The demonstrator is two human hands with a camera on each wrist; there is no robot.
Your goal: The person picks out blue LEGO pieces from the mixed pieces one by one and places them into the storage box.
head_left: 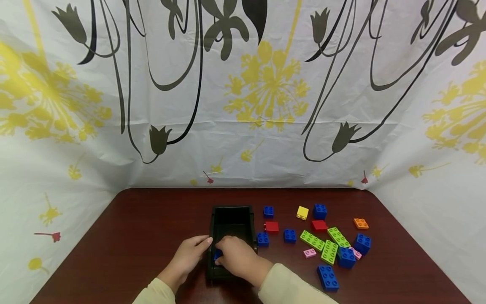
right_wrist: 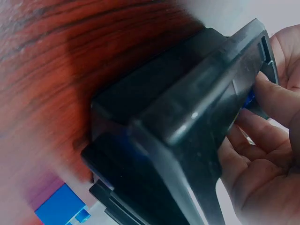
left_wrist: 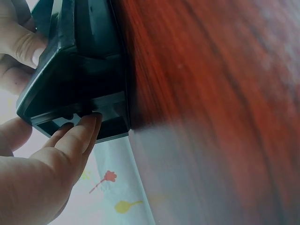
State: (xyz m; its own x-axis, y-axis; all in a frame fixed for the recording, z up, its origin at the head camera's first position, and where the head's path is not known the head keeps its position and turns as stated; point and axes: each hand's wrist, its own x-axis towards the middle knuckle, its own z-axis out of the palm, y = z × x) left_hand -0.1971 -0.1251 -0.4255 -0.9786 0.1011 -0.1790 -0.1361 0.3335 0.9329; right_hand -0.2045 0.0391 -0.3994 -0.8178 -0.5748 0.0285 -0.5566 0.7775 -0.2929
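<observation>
Fingers of your right hand pinch a blue building brick toward the near-left corner of the black bin; a loose pinch could drop it, while your left hand, gripping the left side, could tip the bin by pulling

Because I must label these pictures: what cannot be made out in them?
Head view: most of the blue plastic piece inside the black plastic bin, covered by the right hand.
Right wrist view: the same piece, hidden by the fingers and bin wall except a blue sliver.
Right wrist view: a blue plastic brick, cut by the bottom edge.
Left wrist view: part of the bin, cut by the top edge.
</observation>
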